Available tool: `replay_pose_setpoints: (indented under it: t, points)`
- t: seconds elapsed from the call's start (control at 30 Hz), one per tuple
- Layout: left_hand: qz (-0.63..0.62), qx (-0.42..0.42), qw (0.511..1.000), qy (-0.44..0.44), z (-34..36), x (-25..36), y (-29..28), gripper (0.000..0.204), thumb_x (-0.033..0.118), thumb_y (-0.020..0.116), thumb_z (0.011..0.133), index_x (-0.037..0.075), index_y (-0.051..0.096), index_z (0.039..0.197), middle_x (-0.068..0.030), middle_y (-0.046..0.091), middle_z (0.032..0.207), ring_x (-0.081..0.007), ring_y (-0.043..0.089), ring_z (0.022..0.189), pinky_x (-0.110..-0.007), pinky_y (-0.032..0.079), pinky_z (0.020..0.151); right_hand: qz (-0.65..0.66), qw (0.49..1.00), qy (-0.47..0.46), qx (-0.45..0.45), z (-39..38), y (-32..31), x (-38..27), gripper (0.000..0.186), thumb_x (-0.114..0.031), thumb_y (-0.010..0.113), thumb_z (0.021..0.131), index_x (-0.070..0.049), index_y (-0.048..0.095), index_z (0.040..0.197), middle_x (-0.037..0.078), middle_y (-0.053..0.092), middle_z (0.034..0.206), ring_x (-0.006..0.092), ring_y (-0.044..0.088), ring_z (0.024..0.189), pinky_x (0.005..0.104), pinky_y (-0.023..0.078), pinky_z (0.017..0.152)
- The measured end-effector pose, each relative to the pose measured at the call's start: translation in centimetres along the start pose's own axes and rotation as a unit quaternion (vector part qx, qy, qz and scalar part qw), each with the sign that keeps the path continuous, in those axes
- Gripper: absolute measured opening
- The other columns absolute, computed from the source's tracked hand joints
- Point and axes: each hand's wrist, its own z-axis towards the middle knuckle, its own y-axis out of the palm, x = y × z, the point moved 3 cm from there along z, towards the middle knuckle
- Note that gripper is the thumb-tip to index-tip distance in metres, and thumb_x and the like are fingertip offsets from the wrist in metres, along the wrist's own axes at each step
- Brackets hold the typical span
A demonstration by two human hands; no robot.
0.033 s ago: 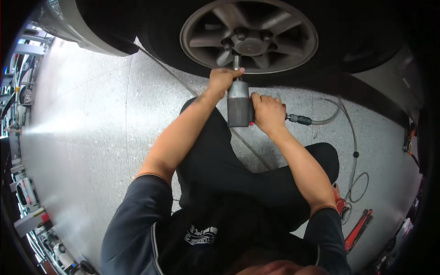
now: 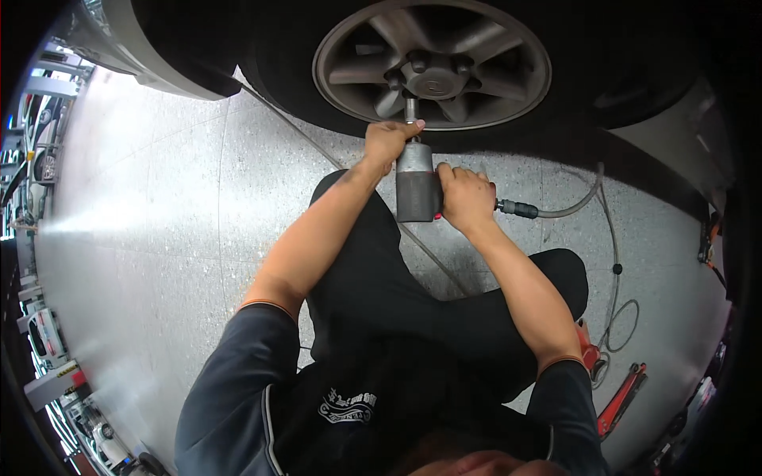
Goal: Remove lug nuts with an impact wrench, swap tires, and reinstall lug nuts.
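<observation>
An air impact wrench [image 2: 417, 190], with a silver nose and a dark grey body, points away from me toward a car wheel [image 2: 432, 83]. My right hand [image 2: 467, 196] is closed round its handle on the right side. At the front, my left hand [image 2: 386, 143] grips round the silver socket [image 2: 410, 109], its thumb across the shaft. The socket's far end reaches the lower left lug nuts of the five-spoke alloy rim; whether it sits on one I cannot tell. An air hose [image 2: 567, 211] leads off from a coupling [image 2: 520, 209] beside my right hand.
Below the car's dark sill, the hose loops down on the speckled grey floor [image 2: 151, 238]. A red-handled tool [image 2: 621, 403] and a red jack-like item [image 2: 587, 349] lie by my right elbow. A thin rod or line crosses the floor under my legs. Vehicles line the far left.
The air hose has swung slightly at its bend on the right. My hands and the wrench have shifted down and right by a hair, keeping the same hold.
</observation>
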Motion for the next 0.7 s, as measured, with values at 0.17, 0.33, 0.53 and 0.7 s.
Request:
replay_pose_setpoints:
  t: [0.17, 0.33, 0.53, 0.7]
  points:
    - [-0.458, -0.251, 0.838, -0.16, -0.8, 1.0, 1.9, 0.034, 0.023, 0.07, 0.085, 0.001, 0.055, 0.107, -0.0158, 0.065, 0.098, -0.0263, 0.066, 0.081, -0.038, 0.056, 0.074, 0.06, 0.998, 0.021, 0.01, 1.3, 1.6, 2.6, 0.026, -0.002, 0.058, 0.072, -0.006, 0.051, 0.096, 0.015, 0.065, 0.09, 0.0354, 0.063, 0.087, 0.0461, 0.048, 0.073]
    - [-0.323, -0.193, 0.922, -0.093, 0.6, -0.1, 1.1, 0.028, 0.015, 0.07, 0.081, 0.005, 0.053, 0.101, -0.0156, 0.063, 0.093, -0.0267, 0.067, 0.08, -0.042, 0.058, 0.071, 0.011, 0.999, 0.01, 0.041, 2.6, 2.0, 1.5, 0.012, -0.008, 0.047, 0.08, -0.006, 0.049, 0.092, 0.015, 0.065, 0.087, 0.0355, 0.063, 0.083, 0.047, 0.047, 0.073]
    - [-0.343, -0.207, 0.912, -0.086, 1.7, 0.1, 1.0, 0.027, 0.011, 0.069, 0.079, 0.004, 0.051, 0.098, -0.0153, 0.063, 0.091, -0.0269, 0.066, 0.076, -0.043, 0.059, 0.066, -0.014, 0.999, 0.024, 0.037, 3.2, 0.9, 1.1, 0.013, -0.004, 0.05, 0.078, -0.006, 0.047, 0.091, 0.017, 0.062, 0.082, 0.0376, 0.061, 0.081, 0.0471, 0.046, 0.074]
    - [-0.315, -0.201, 0.925, -0.074, 2.0, 0.3, 1.4, 0.026, 0.011, 0.069, 0.079, 0.004, 0.052, 0.098, -0.0158, 0.063, 0.088, -0.0275, 0.066, 0.075, -0.043, 0.059, 0.067, -0.003, 0.997, 0.014, 0.075, 2.9, 1.7, 1.3, 0.012, -0.005, 0.05, 0.079, -0.005, 0.048, 0.091, 0.017, 0.062, 0.081, 0.0372, 0.061, 0.08, 0.0474, 0.046, 0.074]
